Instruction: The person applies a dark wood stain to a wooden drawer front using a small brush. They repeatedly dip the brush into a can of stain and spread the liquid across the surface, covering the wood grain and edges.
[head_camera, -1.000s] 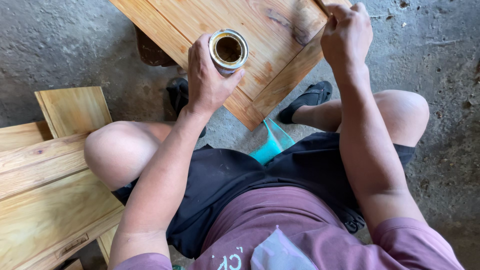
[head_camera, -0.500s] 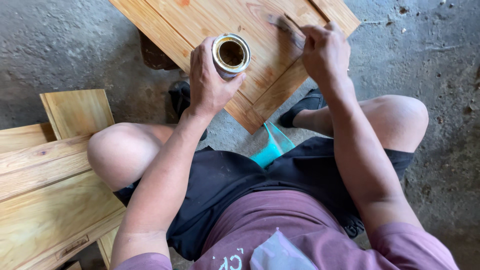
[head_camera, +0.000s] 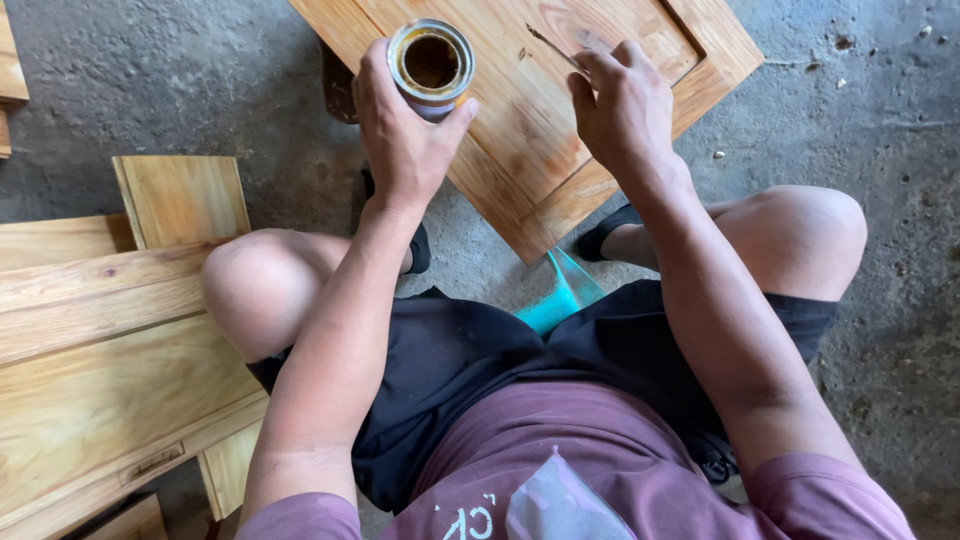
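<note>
Right hand (head_camera: 625, 105) lower, beside round tin (head_camera: 431, 62)

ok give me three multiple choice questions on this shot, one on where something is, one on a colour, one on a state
1. Where is the open can?
A. in the left hand, above the wooden panel
B. on the concrete floor
C. on the person's knee

2. What colour is the stool showing between the legs?
A. red
B. turquoise
C. white

3. What state is the can in?
A. lidded
B. lying on its side
C. open, with dark liquid inside

Answers: 1 A, the left-hand grip wraps its side over the panel. 2 B, a turquoise edge shows under the shorts. 3 C, its top is open and brown liquid shows inside.
</note>
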